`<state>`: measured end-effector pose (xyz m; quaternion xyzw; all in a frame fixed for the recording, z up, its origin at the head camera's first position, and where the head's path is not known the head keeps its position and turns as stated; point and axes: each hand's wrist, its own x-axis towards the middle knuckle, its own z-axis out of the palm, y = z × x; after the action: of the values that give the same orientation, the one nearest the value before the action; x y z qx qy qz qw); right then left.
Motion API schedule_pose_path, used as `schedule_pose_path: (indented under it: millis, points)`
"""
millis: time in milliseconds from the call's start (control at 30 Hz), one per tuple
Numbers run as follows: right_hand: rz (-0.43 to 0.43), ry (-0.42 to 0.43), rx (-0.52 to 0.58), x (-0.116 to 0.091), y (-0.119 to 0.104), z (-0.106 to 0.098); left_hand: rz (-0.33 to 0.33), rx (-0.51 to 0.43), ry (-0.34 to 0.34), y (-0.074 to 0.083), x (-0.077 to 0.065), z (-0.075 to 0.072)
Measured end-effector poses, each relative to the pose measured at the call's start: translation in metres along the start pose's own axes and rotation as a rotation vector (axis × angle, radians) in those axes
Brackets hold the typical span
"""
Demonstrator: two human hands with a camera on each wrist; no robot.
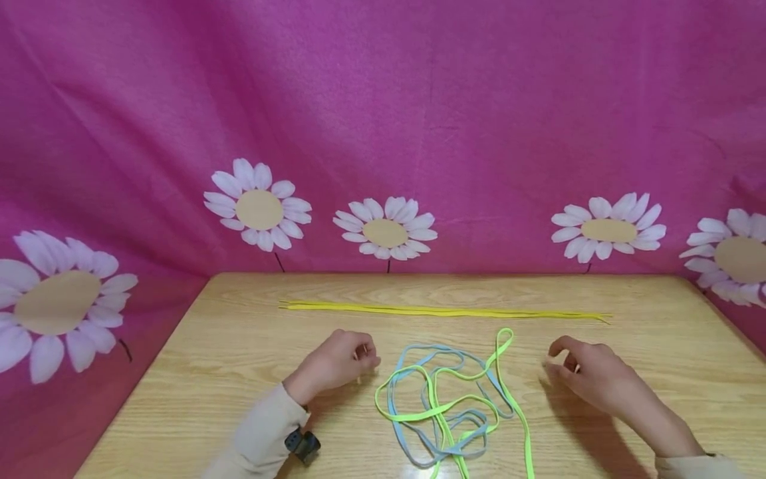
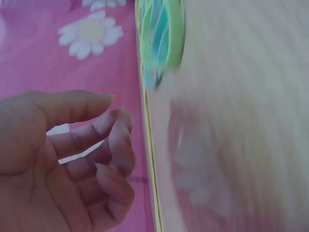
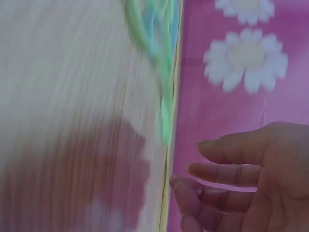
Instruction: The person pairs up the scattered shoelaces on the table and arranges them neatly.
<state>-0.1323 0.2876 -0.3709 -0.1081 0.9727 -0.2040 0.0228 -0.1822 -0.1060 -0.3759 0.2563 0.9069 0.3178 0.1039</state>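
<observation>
Two hands flank tangled green and blue laces.

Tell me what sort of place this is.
Probably an improvised tabletop work area; the wider room is out of view. A wood-grain table stands before a pink cloth printed with white daisies, and tangled green and blue laces lie on the table.

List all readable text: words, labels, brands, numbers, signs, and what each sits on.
None: no readable text in any view.
Pink cloth: printed flowers only.
Yellow laces, tangled laces: no lettering visible.
Black device by the left sleeve: any marking too small to read.
</observation>
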Motion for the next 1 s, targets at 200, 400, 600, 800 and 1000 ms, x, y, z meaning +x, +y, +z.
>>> schedule_pose_path:
  millis: [200, 400, 600, 800, 1000]
  points:
    - [-0.147, 0.009, 0.007, -0.001, -0.051, 0.027, -0.037, 0.078, 0.006, 0.011, 0.005, 0.02]
    - [-0.33, 0.039, 0.044, 0.006, -0.074, 0.046, -0.018, 0.078, -0.015, 0.016, 0.005, 0.03]
    - [-0.412, 0.13, -0.038, 0.011, -0.082, 0.058, 0.114, 0.089, 0.008, 0.025, 0.005, 0.028]
    - [-0.376, 0.076, 0.016, 0.008, -0.087, 0.062, 0.216, 0.061, -0.035, 0.038, 0.003, 0.022]
    - [-0.345, 0.013, 0.006, 0.002, -0.09, 0.065, 0.28, 0.005, -0.125, 0.044, 0.001, 0.023]
